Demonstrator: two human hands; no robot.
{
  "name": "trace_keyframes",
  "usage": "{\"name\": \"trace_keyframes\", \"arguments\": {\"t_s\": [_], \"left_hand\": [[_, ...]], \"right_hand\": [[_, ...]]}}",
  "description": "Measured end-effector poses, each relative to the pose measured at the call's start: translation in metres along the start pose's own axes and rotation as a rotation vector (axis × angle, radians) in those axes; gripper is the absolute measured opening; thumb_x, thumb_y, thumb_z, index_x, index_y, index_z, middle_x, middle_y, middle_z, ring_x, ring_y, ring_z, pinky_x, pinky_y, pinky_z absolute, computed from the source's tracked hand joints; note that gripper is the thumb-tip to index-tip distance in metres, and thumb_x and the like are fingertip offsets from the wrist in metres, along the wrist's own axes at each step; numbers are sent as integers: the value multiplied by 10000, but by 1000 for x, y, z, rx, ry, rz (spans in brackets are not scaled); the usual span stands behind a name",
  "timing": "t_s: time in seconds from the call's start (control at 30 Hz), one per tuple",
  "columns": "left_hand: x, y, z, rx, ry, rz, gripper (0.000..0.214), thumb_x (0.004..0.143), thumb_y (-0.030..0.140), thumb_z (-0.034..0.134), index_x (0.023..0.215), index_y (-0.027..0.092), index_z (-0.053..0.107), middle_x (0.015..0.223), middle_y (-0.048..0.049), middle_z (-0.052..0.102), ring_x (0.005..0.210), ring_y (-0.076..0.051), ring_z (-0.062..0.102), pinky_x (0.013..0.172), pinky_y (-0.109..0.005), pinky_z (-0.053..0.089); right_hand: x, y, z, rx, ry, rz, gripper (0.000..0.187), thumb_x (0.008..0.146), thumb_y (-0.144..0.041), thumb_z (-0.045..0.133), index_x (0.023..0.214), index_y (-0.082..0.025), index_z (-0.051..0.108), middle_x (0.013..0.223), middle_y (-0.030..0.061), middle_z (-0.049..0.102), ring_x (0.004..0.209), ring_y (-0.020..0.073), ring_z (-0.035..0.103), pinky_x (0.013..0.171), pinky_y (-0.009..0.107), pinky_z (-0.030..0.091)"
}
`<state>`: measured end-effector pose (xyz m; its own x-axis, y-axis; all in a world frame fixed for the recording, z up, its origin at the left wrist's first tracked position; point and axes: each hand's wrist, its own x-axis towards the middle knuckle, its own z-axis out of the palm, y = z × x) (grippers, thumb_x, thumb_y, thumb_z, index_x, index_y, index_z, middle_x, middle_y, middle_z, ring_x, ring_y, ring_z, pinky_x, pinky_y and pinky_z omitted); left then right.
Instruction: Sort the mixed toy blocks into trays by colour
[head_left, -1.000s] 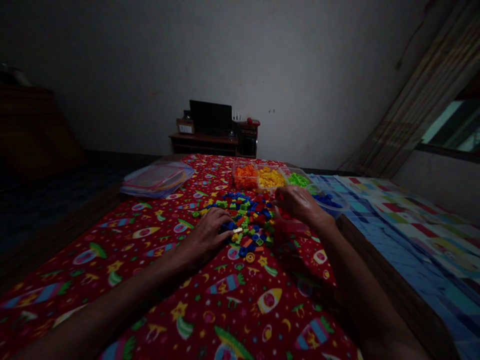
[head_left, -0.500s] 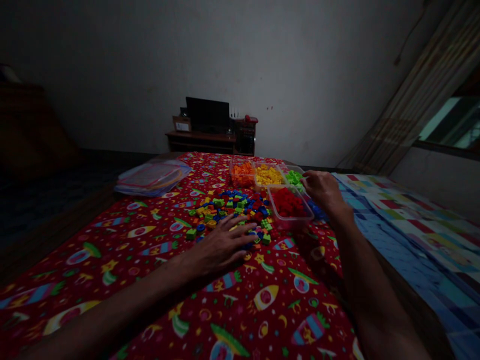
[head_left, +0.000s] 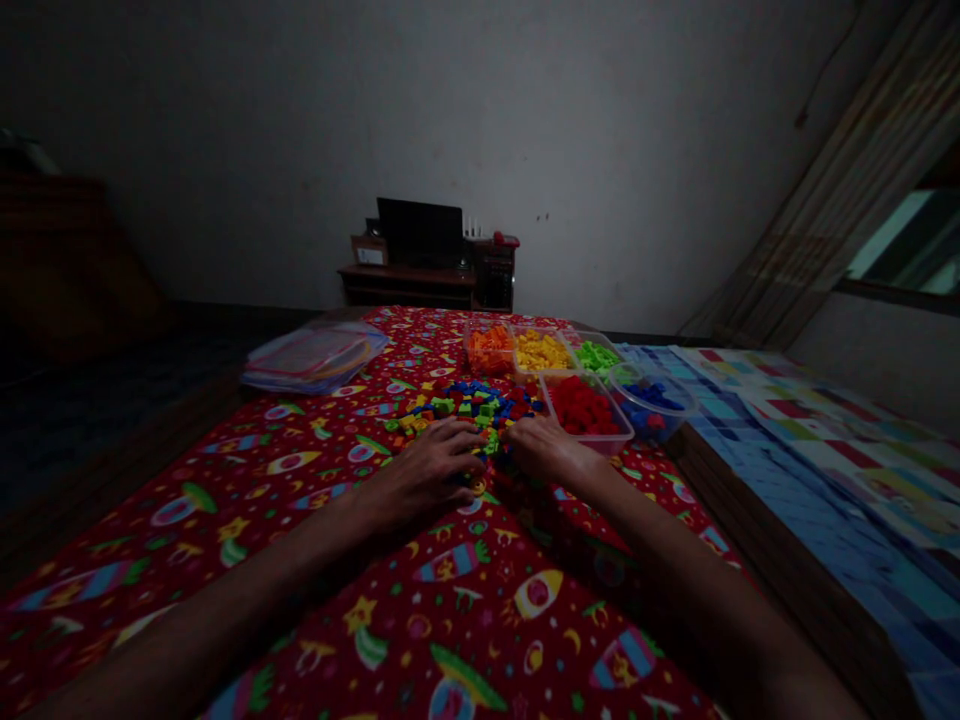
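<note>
Head view | our left hand (head_left: 426,470) and right hand (head_left: 541,446) cover part of the mixed blocks (head_left: 466,408) on the patterned cloth (head_left: 491,615); gripping any, we cannot tell | red-block tub (head_left: 592,437) just beyond our right wrist | stacked lids (head_left: 311,355) left, monitor (head_left: 420,230) behind

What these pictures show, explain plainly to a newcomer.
There's no machine: these are a person's bare hands, seen by one head-worn camera looking forward and down. On the red patterned cloth lies a pile of mixed coloured blocks. Clear tubs of orange, yellow, green, red and blue pieces stand beyond it and to the right; what look like clear lids lie at left. The left hand and right hand are at the pile; whether either grips a block is hidden.
</note>
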<state>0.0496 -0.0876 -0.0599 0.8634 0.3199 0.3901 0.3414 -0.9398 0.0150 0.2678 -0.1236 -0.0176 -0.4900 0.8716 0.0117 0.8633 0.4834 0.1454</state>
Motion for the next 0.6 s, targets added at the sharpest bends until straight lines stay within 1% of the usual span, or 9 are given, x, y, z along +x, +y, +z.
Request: {"name": "trace_keyframes", "arguments": {"t_s": [0.1, 0.2, 0.3, 0.4, 0.47, 0.6], "left_hand": [[-3, -11, -1, -16, 6, 9, 191, 824, 340, 608, 991, 250, 625, 1185, -48, 575, 1170, -234, 431, 1004, -396, 339], [-3, -17, -4, -23, -31, -4, 145, 849, 345, 572, 942, 251, 631, 1057, -39, 603, 1037, -206, 484, 926, -354, 369], [-2, -18, -9, -27, -75, -41, 161, 867, 366, 538, 917, 242, 626, 953, -31, 610, 917, -193, 502, 843, -326, 381], [-3, -20, -12, -51, -107, -93, 205, 870, 394, 523, 931, 217, 609, 890, -33, 604, 842, -186, 512, 763, -302, 384], [-6, -22, -12, -79, -136, -116, 206, 862, 395, 531, 900, 206, 603, 859, -31, 599, 808, -180, 520, 730, -289, 382], [-11, -23, -11, -152, -177, -149, 178, 850, 370, 542, 856, 204, 607, 844, -26, 604, 786, -168, 541, 695, -262, 383]], "right_hand": [[0, -7, 1, -15, -22, -1, 266, 879, -108, 402, 1006, -130, 634, 985, 135, 650, 896, 199, 602, 724, 276, 393], [0, -8, 1, -12, -38, 19, 261, 870, -93, 411, 971, -120, 650, 975, 141, 657, 865, 209, 612, 692, 284, 388], [-1, -3, 2, 5, 7, 6, 244, 877, -120, 434, 1002, -126, 643, 992, 135, 657, 888, 206, 602, 702, 282, 374], [-2, 4, 2, 45, 52, 15, 213, 883, -197, 473, 1006, -136, 637, 980, 127, 655, 877, 200, 591, 697, 278, 362], [-1, 6, 3, 66, 83, 12, 211, 885, -230, 485, 1010, -141, 630, 965, 121, 650, 854, 189, 585, 693, 272, 357], [2, 1, 13, 111, 79, -56, 170, 851, -220, 541, 982, -149, 623, 928, 94, 642, 830, 163, 570, 683, 249, 349]]}}
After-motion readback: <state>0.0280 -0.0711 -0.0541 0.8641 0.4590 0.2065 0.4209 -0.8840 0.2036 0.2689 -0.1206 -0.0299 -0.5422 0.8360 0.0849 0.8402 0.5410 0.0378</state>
